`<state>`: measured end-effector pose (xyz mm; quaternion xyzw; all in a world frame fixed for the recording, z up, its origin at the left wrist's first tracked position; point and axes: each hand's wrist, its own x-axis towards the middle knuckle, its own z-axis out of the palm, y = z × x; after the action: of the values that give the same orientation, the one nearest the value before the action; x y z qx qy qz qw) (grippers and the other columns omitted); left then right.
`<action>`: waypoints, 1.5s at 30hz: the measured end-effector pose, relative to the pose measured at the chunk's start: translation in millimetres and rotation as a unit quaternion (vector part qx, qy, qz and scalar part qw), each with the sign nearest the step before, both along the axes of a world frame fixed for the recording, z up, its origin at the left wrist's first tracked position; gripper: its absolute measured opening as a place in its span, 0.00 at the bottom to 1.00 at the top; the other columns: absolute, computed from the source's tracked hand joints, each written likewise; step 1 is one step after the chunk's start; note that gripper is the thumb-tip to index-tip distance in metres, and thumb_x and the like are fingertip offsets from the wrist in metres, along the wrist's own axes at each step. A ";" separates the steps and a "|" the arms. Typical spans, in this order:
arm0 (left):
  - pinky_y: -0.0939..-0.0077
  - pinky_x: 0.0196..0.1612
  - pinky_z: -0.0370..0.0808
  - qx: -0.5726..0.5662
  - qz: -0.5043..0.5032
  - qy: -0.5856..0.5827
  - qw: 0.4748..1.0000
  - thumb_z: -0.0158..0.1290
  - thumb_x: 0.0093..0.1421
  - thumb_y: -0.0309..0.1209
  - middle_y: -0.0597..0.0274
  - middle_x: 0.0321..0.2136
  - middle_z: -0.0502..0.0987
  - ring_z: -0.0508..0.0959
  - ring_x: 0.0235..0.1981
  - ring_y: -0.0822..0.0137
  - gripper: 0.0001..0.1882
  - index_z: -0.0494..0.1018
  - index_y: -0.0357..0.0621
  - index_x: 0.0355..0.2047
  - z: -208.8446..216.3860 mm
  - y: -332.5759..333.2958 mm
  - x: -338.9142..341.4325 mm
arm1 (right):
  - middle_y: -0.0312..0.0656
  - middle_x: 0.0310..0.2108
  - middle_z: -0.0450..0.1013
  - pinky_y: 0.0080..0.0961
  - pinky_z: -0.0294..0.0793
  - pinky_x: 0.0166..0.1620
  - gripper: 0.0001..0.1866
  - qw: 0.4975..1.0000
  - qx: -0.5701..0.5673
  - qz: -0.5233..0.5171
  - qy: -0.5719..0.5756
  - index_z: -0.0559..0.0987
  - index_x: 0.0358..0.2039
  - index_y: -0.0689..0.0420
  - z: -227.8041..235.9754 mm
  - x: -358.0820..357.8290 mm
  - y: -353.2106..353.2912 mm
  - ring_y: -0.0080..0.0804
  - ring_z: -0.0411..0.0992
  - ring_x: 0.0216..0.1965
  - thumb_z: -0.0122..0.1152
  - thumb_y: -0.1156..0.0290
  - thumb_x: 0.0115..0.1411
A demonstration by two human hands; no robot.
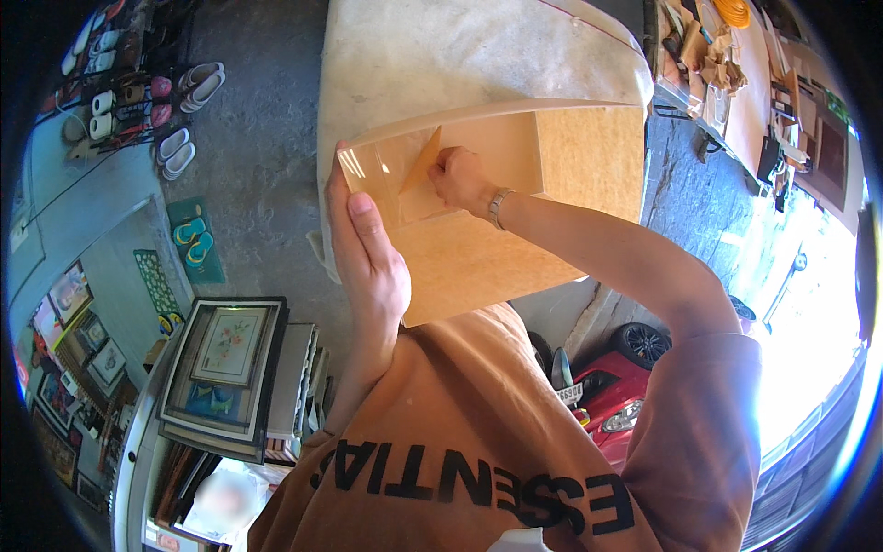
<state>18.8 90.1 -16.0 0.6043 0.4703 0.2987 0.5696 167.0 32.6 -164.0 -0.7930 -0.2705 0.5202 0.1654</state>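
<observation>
An open, box-shaped piece [589, 152] with tan paper-like faces rests tilted between my body and the padded table [451, 55]. Toward its left end a clear, glossy area [366, 167] catches the light. My left hand [375, 253] grips the box's left edge, its thumb on the near side and the other fingers mostly hidden behind. Inside the box my right hand [460, 179], with a watch [498, 208] on the wrist, is closed in a pinch. Between its fingers is the edge of a tan paper sheet [422, 166], which stands up at an angle from the inner surface.
A bench [740, 101] at upper right bears cardboard scraps and an orange coil [733, 11]. Framed pictures [225, 368] are stacked at lower left. Slippers [193, 241] and a shoe rack [129, 97] stand along the left. A red car [602, 396] is at lower right.
</observation>
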 end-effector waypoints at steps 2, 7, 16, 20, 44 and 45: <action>0.62 0.66 0.62 -0.016 0.006 -0.013 1.000 0.32 0.78 0.42 0.42 0.64 0.65 0.67 0.65 0.52 0.29 0.57 0.33 0.69 0.3 0.5 0.2 | 0.43 0.21 0.76 0.30 0.77 0.23 0.12 1.000 -0.007 0.001 0.003 0.78 0.32 0.66 12.4 2.7 0.6 0.29 0.75 0.20 0.55 0.69 0.67; 0.62 0.66 0.62 0.013 -0.002 0.009 1.000 0.32 0.78 0.42 0.42 0.64 0.65 0.67 0.65 0.53 0.28 0.57 0.33 0.68 0.4 1.2 0.8 | 0.42 0.20 0.76 0.29 0.75 0.22 0.13 0.998 -0.055 0.012 0.036 0.78 0.33 0.65 46.3 15.1 -2.9 0.29 0.75 0.18 0.54 0.67 0.67; 0.63 0.66 0.62 0.006 0.007 0.010 1.000 0.32 0.78 0.41 0.44 0.65 0.65 0.67 0.64 0.54 0.27 0.58 0.34 0.69 4.8 0.4 -0.7 | 0.41 0.19 0.74 0.30 0.73 0.22 0.15 0.994 -0.095 0.045 0.030 0.75 0.29 0.62 79.6 22.4 -7.3 0.28 0.74 0.18 0.53 0.64 0.67; 0.63 0.65 0.63 -0.010 0.006 0.013 1.000 0.32 0.78 0.41 0.45 0.64 0.65 0.68 0.64 0.55 0.27 0.58 0.35 0.69 6.3 -0.5 0.0 | 0.44 0.20 0.74 0.33 0.73 0.23 0.16 0.995 -0.071 0.069 0.012 0.74 0.26 0.63 80.0 24.6 -13.9 0.30 0.74 0.18 0.54 0.65 0.66; 0.64 0.64 0.63 0.004 -0.018 0.007 1.000 0.31 0.78 0.40 0.44 0.62 0.66 0.68 0.61 0.55 0.27 0.57 0.34 0.68 5.1 -2.3 2.4 | 0.44 0.25 0.77 0.35 0.77 0.28 0.37 0.969 -0.179 0.126 0.118 0.83 0.37 0.58 69.2 -6.3 26.1 0.36 0.76 0.20 0.45 0.33 0.66; 0.64 0.65 0.63 -0.001 -0.017 0.005 1.000 0.31 0.78 0.40 0.44 0.62 0.66 0.68 0.62 0.55 0.27 0.57 0.34 0.68 5.0 -2.4 2.2 | 0.44 0.26 0.77 0.33 0.76 0.26 0.34 0.964 -0.178 0.166 0.111 0.83 0.38 0.58 63.3 -8.0 31.8 0.35 0.75 0.20 0.46 0.36 0.66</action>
<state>21.0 87.7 -11.0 0.6131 0.4634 0.2849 0.5729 159.0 64.4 -100.7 -0.6909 -0.2818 0.6646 -0.0384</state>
